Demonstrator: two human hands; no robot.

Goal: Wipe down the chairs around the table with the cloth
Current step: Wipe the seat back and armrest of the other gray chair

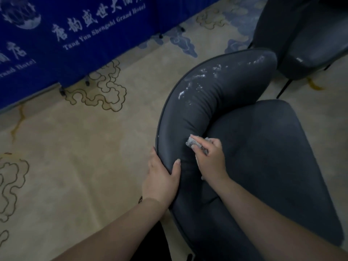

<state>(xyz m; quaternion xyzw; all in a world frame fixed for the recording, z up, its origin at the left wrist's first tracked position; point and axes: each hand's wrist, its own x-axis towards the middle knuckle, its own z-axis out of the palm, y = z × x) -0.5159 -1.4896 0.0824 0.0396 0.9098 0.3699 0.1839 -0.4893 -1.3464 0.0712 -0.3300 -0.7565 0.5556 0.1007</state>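
A beige carpet (79, 147) with outlined cloud patterns and blue-grey swirls covers the floor. A blue table skirt (56, 40) printed with white hotel lettering hangs along the upper left. The light is dim.

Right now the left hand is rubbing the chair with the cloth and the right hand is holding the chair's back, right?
Not quite: the hands are swapped. In the head view the right hand rubs the chair with the cloth, and the left hand holds the chair's back.
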